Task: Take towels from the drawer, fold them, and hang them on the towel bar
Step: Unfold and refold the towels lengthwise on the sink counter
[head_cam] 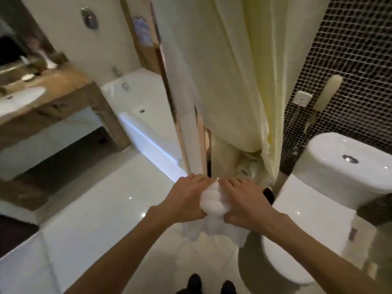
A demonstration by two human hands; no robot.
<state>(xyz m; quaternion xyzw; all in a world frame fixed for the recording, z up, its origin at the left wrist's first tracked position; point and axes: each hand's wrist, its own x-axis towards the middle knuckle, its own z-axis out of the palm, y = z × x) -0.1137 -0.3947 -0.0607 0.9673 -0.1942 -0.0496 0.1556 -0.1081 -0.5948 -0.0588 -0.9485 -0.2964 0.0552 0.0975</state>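
Note:
A white towel [213,203] is bunched between both my hands in the lower middle of the head view, with its loose end hanging down below them. My left hand [186,196] grips the towel's left side, fingers curled over the top. My right hand [241,200] grips its right side the same way. The two hands sit close together in front of a pale yellow shower curtain [237,81]. No towel bar or drawer shows in this view.
A white toilet [331,179] stands at the right against a dark mosaic wall. A bathtub [140,107] lies behind the curtain's left edge. A wooden vanity with a white sink [19,98] is at the far left. Glossy white floor tiles lie below.

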